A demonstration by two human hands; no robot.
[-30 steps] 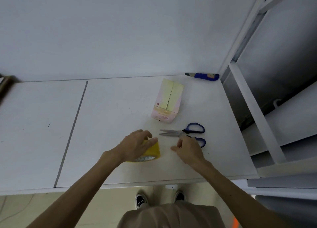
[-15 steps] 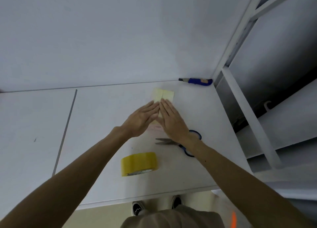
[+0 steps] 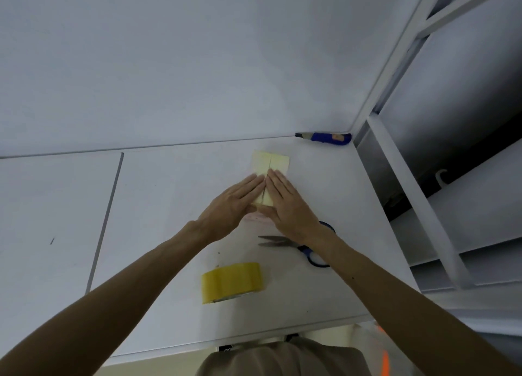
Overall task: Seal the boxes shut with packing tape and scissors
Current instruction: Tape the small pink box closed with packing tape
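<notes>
Small box (image 3: pixel 271 163) mid-table (image 3: pixel 169 206): two pale yellow flaps closed, seam lengthwise, contents hidden. Left hand (image 3: pixel 231 206) and right hand (image 3: pixel 291 209) lie flat on the flaps, fingers (image 3: pixel 275 181) straight, gripping nothing. Glossy yellow tape roll (image 3: pixel 230 282) at 6 o'clock from the box, apart. Blue-handled scissors (image 3: pixel 282 242) at 5 o'clock, partly under the right wrist. Blue utility knife (image 3: pixel 324 137) at 1 o'clock, against the wall. The table extends wide toward 9 o'clock.

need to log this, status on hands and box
Left hand and right hand open, flat on box flaps. Seam visible; tape roll and scissors lying on table. Nothing blocking.
</notes>
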